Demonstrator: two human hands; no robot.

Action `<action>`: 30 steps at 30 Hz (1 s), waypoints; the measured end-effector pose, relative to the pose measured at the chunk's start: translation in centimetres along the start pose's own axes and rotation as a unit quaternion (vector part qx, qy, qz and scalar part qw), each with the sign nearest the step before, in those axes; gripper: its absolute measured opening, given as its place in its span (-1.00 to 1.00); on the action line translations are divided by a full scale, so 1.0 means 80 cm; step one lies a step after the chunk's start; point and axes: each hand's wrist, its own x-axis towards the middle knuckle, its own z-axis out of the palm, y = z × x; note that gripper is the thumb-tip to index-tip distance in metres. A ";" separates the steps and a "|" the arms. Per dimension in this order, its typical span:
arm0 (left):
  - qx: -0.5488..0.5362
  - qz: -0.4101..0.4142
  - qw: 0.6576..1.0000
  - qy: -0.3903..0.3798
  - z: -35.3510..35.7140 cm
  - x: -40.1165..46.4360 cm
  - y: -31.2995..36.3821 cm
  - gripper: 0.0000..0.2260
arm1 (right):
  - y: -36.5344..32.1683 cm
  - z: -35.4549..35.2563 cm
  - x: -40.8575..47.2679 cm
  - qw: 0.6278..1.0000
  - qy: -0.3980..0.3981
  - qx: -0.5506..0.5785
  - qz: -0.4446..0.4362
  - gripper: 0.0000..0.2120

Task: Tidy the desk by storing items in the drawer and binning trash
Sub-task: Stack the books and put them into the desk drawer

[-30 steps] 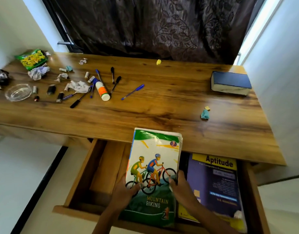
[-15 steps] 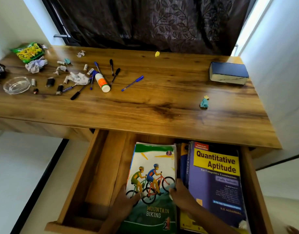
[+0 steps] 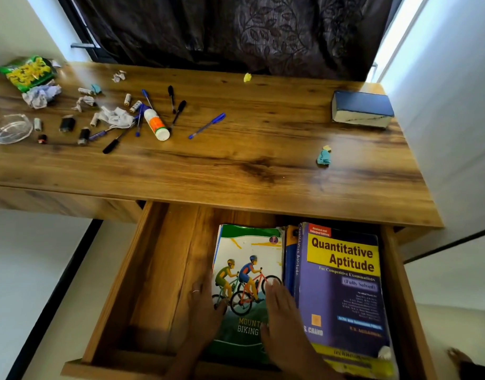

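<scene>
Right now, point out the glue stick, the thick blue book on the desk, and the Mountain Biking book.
glue stick (image 3: 155,124), head view, orange label band.
thick blue book (image 3: 363,103), head view, top cover.
Mountain Biking book (image 3: 249,259), head view, front cover above the cyclists.

Both forearms enter from the bottom edge at about 6 o'clock and reach forward toward 12 o'clock, side by side and close together. The left hand (image 3: 205,311) lies palm down with its fingers (image 3: 201,290) extended and loosely together, pointing toward 12 o'clock; a thin ring sits on one of them. The right hand (image 3: 284,322) is also palm down, flat and spread, its fingers (image 3: 274,292) stretched toward 12 o'clock and slightly blurred. Neither hand curls around anything; both are flat with straight fingers. The left wrist angles in from about 7 o'clock, the right wrist from about 5 o'clock.
</scene>
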 end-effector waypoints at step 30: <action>0.107 0.342 0.925 0.128 0.020 0.128 0.273 -0.59 | 0.112 -0.238 0.137 0.939 0.312 0.082 -0.115 -0.79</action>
